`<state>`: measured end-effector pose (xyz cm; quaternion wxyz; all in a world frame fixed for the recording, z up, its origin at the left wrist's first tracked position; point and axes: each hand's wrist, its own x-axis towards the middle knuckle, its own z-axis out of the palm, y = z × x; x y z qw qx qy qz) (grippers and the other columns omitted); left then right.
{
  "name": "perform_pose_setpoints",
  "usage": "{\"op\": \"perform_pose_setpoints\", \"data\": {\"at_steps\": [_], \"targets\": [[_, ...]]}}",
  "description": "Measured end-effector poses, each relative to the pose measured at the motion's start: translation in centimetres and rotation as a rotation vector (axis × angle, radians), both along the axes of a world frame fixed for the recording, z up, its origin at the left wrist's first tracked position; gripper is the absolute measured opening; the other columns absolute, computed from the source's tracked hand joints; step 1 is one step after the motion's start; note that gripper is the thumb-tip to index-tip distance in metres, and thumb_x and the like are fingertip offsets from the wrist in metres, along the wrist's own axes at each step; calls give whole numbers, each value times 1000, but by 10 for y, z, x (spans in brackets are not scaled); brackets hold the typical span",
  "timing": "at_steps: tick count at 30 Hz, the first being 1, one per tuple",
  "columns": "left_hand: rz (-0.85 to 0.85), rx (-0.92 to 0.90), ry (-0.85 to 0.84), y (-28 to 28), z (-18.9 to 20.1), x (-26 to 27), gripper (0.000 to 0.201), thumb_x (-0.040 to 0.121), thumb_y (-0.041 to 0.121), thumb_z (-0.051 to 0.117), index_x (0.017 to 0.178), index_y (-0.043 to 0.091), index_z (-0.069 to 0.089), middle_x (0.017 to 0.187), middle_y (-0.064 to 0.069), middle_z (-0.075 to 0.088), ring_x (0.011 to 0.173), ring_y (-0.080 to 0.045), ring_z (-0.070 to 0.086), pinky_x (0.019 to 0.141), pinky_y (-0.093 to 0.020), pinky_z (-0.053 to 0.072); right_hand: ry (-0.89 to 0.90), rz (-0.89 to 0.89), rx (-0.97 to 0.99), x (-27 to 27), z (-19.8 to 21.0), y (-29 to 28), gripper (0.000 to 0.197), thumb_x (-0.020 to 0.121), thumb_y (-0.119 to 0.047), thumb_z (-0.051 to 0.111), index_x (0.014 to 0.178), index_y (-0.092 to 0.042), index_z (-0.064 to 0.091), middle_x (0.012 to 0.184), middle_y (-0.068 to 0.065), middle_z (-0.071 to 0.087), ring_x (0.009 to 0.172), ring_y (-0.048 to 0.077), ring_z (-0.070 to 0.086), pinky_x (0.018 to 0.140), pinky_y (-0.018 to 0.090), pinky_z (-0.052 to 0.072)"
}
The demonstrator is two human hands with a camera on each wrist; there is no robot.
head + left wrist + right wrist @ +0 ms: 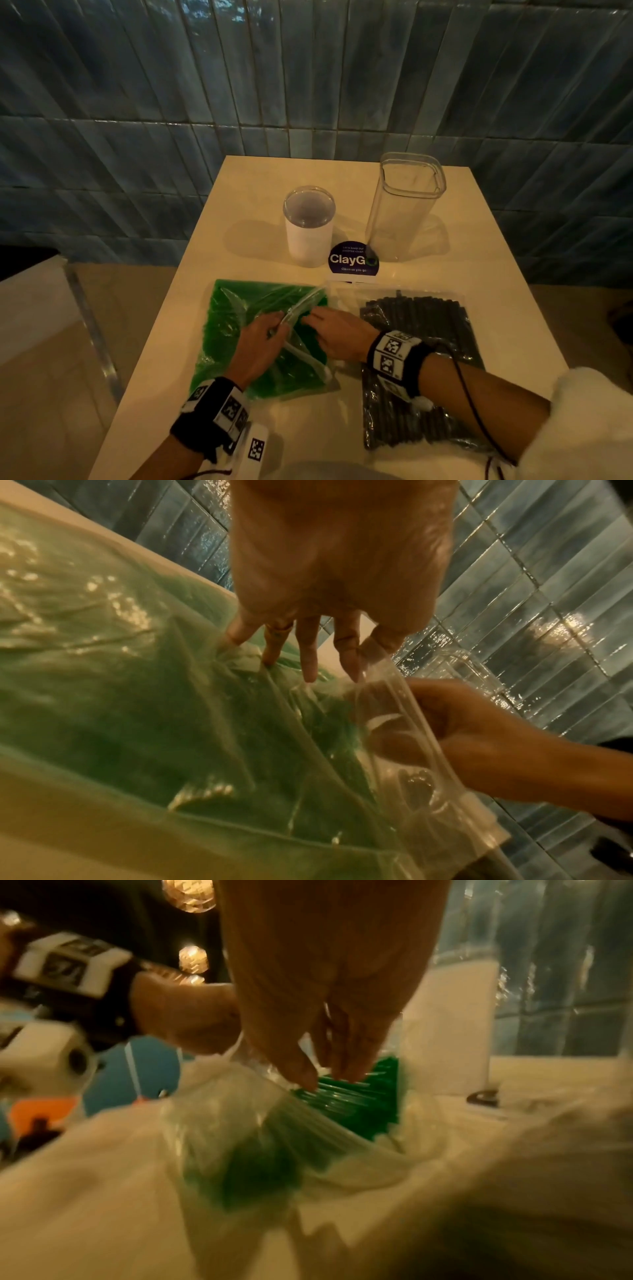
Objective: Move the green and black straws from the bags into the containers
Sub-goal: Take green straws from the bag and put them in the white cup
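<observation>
On the near-left counter, the left hand pinches the clear zip bag's mouth; the right hand, fingers loosely extended (nearer), touches the green plastic straws lying near-to-far inside.

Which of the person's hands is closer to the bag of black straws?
Right. The right hand is at the green bag's opening, beside the clear plastic bag of black straws; the left hand is further left, over the green straws.

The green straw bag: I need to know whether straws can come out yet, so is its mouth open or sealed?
Open. The left hand holds up one lip of the green straw bag, and the right hand's fingers touch the green straws inside.
</observation>
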<state>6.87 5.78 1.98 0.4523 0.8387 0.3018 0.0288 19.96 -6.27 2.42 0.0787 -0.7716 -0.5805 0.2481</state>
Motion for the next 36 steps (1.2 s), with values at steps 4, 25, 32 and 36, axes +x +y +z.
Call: {"op": "perform_pose_setpoints", "data": {"at_steps": [4,25,32,36], "targets": [[-38,8,5,-4,9,0,17,96,20,47,95,13,63,87,10,54,76,-5,55,58,-5,39,17,-82,-29,-6,-5,19,63,81,-16,68,134,-5,38,133,14,43,115,27,47,97,33,45],[-131,191,242,-3,-6,18,52,96,45,36,144,29,23,157,0,8,144,-24,6,113,-56,0,-15,-162,-282,-6,11,25,20,90,-23,53,83,-7,61,80,8,60,76,23,58,76,34,52],[-215,193,289,9,-30,13,53,96,53,15,145,35,22,157,6,-4,144,-16,-8,111,-54,-8,-232,-174,-389,41,51,-14,25,92,-29,45,87,-10,60,71,0,48,74,19,53,69,29,44],[-267,293,323,6,-38,11,55,96,53,15,147,35,11,156,4,-12,143,-18,-14,112,-54,-9,-372,-232,-468,62,90,-45,28,93,-29,44,107,-13,62,94,6,58,79,18,51,71,29,41]]}}
